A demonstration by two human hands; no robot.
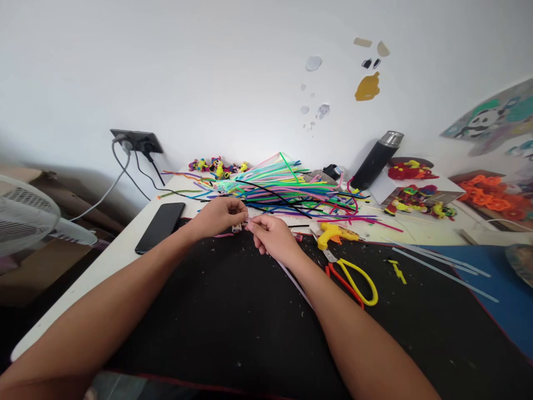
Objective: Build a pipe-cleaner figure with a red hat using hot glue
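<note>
My left hand (220,218) and my right hand (272,238) meet above the far part of the black mat (233,322). Thumb and fingers of both are pinched together on a pale lilac pipe cleaner (295,282). Its long end trails from under my right hand toward the near right, partly behind my forearm. What the fingertips shape is too small to make out. Just beyond the hands lies a big heap of coloured pipe cleaners (266,189). Right of my right hand are a yellow glue gun (337,234) and scissors (352,280) with yellow and red handles.
A black phone (160,228) lies at the left. Glue sticks (445,272) and a bent yellow piece (397,271) are at the right. A dark flask (377,161), a white box (420,186) with small figures and orange pieces (495,194) stand behind. A fan (29,214) is far left.
</note>
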